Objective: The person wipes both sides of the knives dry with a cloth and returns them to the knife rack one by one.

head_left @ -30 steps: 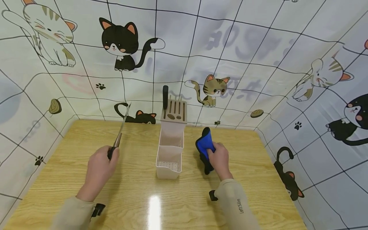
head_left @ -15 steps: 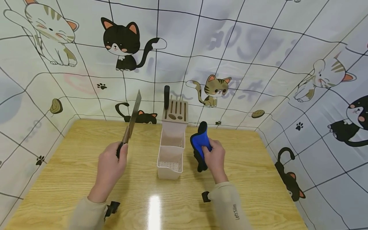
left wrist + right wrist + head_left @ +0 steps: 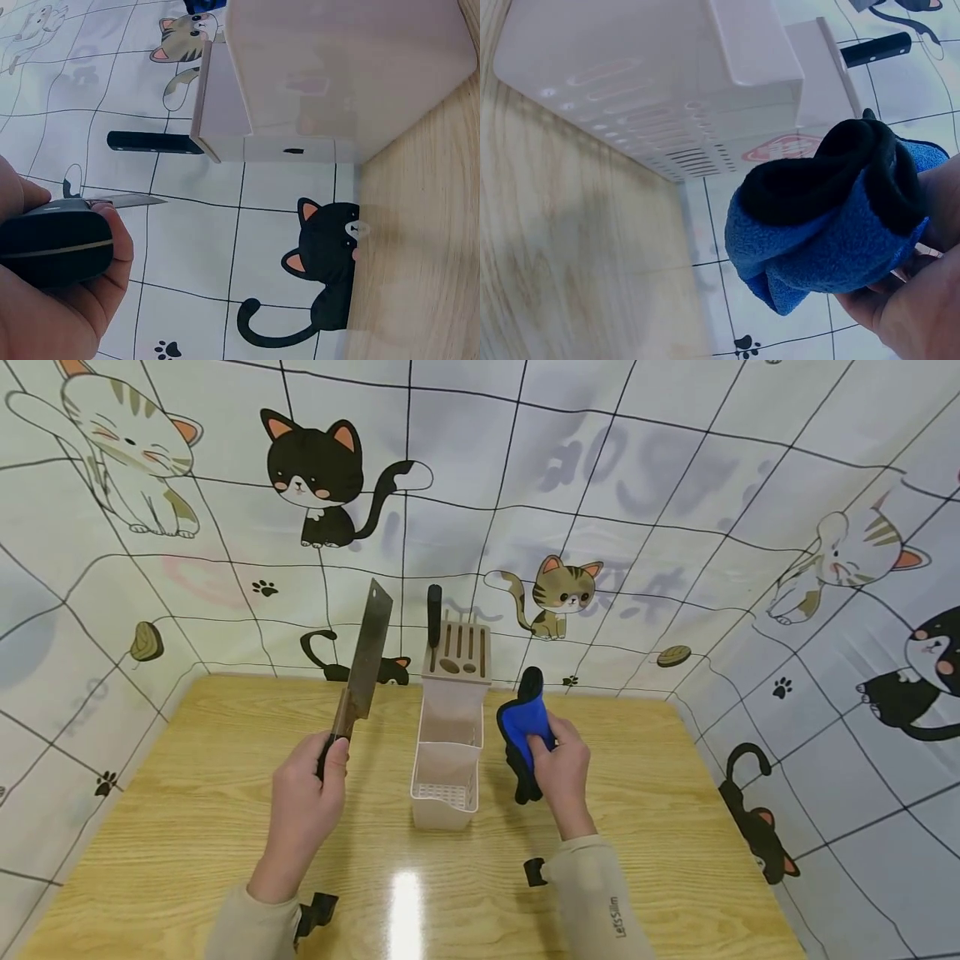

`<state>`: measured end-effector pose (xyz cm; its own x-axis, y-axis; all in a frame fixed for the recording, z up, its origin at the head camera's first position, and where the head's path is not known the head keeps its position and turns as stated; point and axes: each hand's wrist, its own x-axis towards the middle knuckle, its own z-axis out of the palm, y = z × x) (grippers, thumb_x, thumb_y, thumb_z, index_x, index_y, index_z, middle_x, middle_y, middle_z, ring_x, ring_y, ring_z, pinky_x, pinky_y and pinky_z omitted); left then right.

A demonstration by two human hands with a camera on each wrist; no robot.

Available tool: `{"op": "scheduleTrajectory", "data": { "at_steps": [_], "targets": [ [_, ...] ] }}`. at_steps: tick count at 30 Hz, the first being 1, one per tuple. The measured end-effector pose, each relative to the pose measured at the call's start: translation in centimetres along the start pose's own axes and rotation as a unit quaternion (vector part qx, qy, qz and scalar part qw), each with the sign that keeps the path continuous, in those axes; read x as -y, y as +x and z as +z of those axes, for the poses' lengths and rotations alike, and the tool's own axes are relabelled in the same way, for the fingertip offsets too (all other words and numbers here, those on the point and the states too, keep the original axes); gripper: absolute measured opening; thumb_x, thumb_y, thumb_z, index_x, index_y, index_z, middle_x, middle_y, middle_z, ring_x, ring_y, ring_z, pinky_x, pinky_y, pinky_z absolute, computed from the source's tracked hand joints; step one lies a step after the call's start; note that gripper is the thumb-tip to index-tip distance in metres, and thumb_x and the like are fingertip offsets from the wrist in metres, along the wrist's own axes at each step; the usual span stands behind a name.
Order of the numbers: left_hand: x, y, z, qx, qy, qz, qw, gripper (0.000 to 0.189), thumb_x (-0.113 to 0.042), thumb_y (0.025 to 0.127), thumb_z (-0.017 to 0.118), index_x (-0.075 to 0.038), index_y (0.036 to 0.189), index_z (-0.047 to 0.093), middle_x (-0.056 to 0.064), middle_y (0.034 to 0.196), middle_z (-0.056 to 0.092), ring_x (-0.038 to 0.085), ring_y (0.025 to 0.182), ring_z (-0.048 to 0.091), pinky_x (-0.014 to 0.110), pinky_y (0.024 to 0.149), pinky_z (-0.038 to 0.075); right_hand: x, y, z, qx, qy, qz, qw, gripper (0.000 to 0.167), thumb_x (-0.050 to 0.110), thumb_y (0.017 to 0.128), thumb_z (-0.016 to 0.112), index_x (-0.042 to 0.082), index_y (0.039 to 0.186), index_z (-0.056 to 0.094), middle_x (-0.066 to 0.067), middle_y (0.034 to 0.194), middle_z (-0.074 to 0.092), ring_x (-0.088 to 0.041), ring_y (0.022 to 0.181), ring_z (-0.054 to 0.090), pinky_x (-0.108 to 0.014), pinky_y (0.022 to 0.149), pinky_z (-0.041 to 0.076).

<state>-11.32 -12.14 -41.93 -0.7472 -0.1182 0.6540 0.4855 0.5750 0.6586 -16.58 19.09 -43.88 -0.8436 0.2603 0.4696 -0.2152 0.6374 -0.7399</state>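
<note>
cleaver point(image 3: 371, 652) juts from left hand point(image 3: 306, 797), seemingly above table point(image 3: 187, 793).

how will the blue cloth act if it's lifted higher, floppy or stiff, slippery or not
The blue cloth is probably floppy, since it bunches into soft folds in the right hand. Its fuzzy surface suggests it won't be slippery. The thick black edging may bend a little less easily.

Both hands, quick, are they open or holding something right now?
Left hand: closed, gripping the cleaver.
Right hand: closed, gripping the blue cloth.
</note>
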Motion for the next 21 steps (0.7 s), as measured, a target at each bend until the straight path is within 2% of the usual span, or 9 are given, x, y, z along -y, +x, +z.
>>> {"op": "scheduleTrajectory", "data": {
  "at_steps": [9,14,18,21],
  "targets": [
    [-1.4,-0.1,0.0,0.014,-0.047,0.009,0.9988,0.019,0.001,0.102,0.058,-0.004,0.084,0.062,-0.002,0.072,0.056,0.005,0.058,0.049,0.019,0.05,0.041,1.2,0.7,-0.7,-0.008,0.018,-0.051,0.9985,0.049,-0.008,0.087,0.074,0.0,0.135,0.067,-0.022,0.116,0.071,-0.041,0.108,0.069,-0.058,0.089,0.056],
    [-2.6,0.1,-0.2,0.026,-0.086,0.005,0.9959,0.018,0.003,0.102,0.057,-0.005,0.087,0.064,-0.003,0.072,0.058,0.004,0.057,0.051,0.019,0.049,0.044,2.3,1.1,-1.1,-0.006,0.015,-0.088,0.996,0.051,-0.008,0.087,0.072,0.001,0.137,0.065,-0.024,0.116,0.07,-0.044,0.106,0.068,-0.06,0.089,0.055],
    [-3.6,0.3,0.0,0.049,-0.129,-0.016,0.9903,0.022,0.002,0.104,0.054,-0.006,0.086,0.064,0.001,0.07,0.06,0.008,0.053,0.055,0.02,0.048,0.046,3.1,1.5,-1.6,-0.005,0.014,-0.114,0.9933,0.052,-0.006,0.086,0.072,0.002,0.137,0.065,-0.025,0.118,0.07,-0.044,0.104,0.068,-0.06,0.088,0.055],
    [-4.0,0.3,0.3,0.073,-0.161,-0.048,0.9832,0.025,-0.002,0.106,0.052,-0.005,0.084,0.064,0.007,0.067,0.061,0.012,0.051,0.058,0.022,0.048,0.049,3.6,1.7,-1.9,-0.001,0.017,-0.13,0.9914,0.051,-0.005,0.086,0.072,0.003,0.137,0.066,-0.024,0.117,0.07,-0.042,0.102,0.068,-0.058,0.086,0.056]
  ]
}}
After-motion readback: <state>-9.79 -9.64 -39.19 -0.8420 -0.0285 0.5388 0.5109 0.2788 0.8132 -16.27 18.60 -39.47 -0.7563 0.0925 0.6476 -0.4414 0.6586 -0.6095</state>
